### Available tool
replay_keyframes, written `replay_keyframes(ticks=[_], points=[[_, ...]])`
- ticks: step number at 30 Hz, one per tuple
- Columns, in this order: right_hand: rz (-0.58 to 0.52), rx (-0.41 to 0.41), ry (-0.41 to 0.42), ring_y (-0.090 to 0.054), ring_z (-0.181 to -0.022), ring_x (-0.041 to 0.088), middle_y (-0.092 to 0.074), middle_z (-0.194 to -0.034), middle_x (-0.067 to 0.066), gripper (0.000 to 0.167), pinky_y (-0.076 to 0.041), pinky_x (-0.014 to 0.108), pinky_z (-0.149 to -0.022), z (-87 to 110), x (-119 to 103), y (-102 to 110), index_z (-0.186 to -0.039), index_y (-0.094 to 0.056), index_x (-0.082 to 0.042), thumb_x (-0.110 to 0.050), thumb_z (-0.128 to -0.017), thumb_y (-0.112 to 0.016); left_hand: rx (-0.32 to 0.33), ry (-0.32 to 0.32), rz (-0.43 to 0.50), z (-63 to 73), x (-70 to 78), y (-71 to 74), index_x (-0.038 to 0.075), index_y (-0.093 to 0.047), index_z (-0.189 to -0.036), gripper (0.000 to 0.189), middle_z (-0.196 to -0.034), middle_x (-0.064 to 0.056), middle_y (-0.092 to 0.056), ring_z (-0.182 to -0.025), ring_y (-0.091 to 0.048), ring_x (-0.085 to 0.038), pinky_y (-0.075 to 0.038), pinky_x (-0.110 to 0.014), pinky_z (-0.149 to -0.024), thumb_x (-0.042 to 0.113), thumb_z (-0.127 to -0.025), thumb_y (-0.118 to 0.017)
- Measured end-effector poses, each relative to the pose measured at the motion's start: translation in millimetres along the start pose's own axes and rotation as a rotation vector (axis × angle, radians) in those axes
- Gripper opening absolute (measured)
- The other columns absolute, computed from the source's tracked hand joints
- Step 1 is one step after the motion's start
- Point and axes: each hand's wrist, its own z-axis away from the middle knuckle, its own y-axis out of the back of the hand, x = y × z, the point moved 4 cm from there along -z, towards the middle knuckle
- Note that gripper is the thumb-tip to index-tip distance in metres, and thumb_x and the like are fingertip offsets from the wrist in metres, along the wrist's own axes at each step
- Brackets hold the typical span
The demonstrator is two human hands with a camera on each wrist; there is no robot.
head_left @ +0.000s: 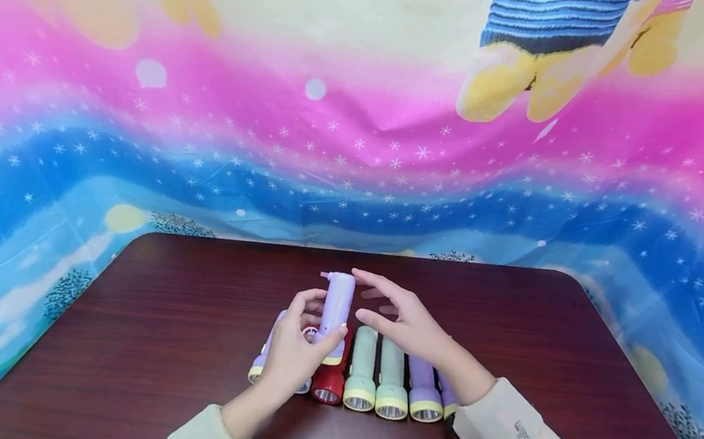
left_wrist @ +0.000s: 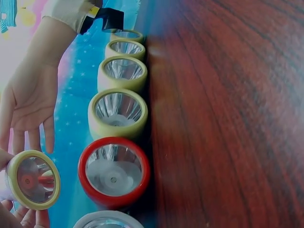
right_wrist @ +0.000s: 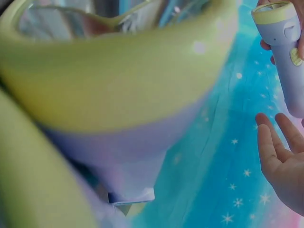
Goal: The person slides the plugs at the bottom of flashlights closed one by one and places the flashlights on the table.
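My left hand (head_left: 296, 358) grips a purple flashlight (head_left: 337, 304) near its yellow-rimmed head, above the row on the table. Its lens points toward me and down; a small purple tab juts left from the tail end. With fingers spread, my right hand (head_left: 408, 324) is beside the tail; the right wrist view shows a gap between its fingertips and the flashlight (right_wrist: 285, 61). Below lie a red flashlight (head_left: 328, 386), two pale green flashlights (head_left: 365, 357) and a purple flashlight (head_left: 422, 391). A white-rimmed flashlight (left_wrist: 107, 222) is mostly hidden behind my left hand.
Another purple flashlight (head_left: 268, 343) lies at the row's left end, partly covered by my left hand. One more purple flashlight (head_left: 449, 394) sits under my right forearm. The dark brown table (head_left: 186, 324) meets a colourful printed cloth (head_left: 335, 139) behind it.
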Motion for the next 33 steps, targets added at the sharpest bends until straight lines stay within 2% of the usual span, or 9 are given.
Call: replay_keyframes(ticks=[5, 11, 20, 33], points=[[-0.03, 0.009, 0.008, -0.064, -0.115, 0.028, -0.059, -0.139, 0.007, 0.058, -0.056, 0.04, -0.094, -2.0, 1, -5, -0.15, -0.043, -0.017, -0.018, -0.096, -0.066, -0.01, -0.019, 0.01, 1.2, 0.5, -3.3, 0.013, -0.055, -0.127, 0.056, -0.109, -0.01, -0.066, -0.091, -0.066, -0.02, -0.054, -0.027, -0.075, 0.014, -0.079, -0.083], [-0.084, 0.021, 0.001, -0.067, -0.106, 0.022, -0.064, -0.127, 0.009, 0.056, -0.057, 0.029, -0.089, -4.7, 1, -10, -0.147, -0.046, -0.018, -0.017, -0.095, -0.067, -0.01, -0.025, 0.006, 2.7, -0.7, -5.2, 0.014, -0.055, -0.127, 0.056, -0.109, -0.009, -0.066, -0.091, -0.066, -0.02, -0.054, -0.026, -0.074, 0.014, -0.079, -0.084], [-0.128, 0.034, -0.014, -0.068, -0.1, 0.021, -0.065, -0.12, 0.012, 0.06, -0.058, 0.026, -0.086, -7.1, 0, -12, -0.145, -0.047, -0.015, -0.011, -0.091, -0.071, -0.022, -0.059, -0.003, 4.5, 5.4, -7.2, 0.013, -0.054, -0.127, 0.056, -0.109, -0.011, -0.066, -0.09, -0.067, -0.022, -0.055, -0.025, -0.071, 0.014, -0.08, -0.083], [-0.201, 0.036, -0.036, -0.069, -0.094, 0.022, -0.063, -0.118, 0.015, 0.062, -0.059, 0.027, -0.082, -8.9, 2, -16, -0.144, -0.046, -0.014, -0.007, -0.089, -0.073, -0.049, -0.053, 0.005, 5.5, 7.7, -9.0, 0.013, -0.051, -0.128, 0.057, -0.112, -0.01, -0.064, -0.092, -0.066, -0.021, -0.054, -0.023, -0.069, 0.014, -0.081, -0.082]])
